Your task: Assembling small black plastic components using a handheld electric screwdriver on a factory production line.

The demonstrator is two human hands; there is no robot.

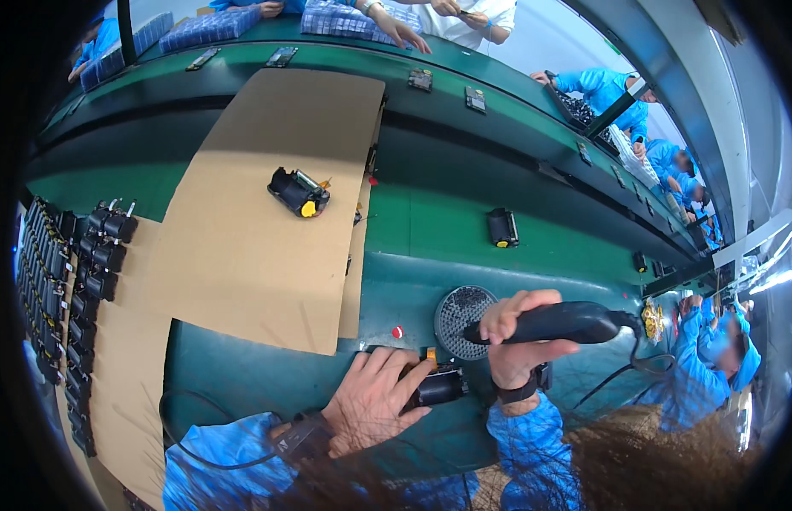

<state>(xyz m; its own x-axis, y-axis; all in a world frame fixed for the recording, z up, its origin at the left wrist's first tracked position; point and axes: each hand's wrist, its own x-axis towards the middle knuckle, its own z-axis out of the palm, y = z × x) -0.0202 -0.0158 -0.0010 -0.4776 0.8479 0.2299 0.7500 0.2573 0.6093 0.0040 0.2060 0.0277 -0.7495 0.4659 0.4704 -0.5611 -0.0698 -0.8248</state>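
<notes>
At lower centre, our left hand (372, 402) pinches a black housing (444, 387) on the bench (230, 370); above and right, our right hand (517, 361) grips a black handheld electric driver (575, 323), lying crosswise, tip leftward at the round dish (438, 325).

left hand (366, 407) palm down, thumb and index apart, right hand (517, 362) higher, fingers (503, 322) curled, gripping
</notes>
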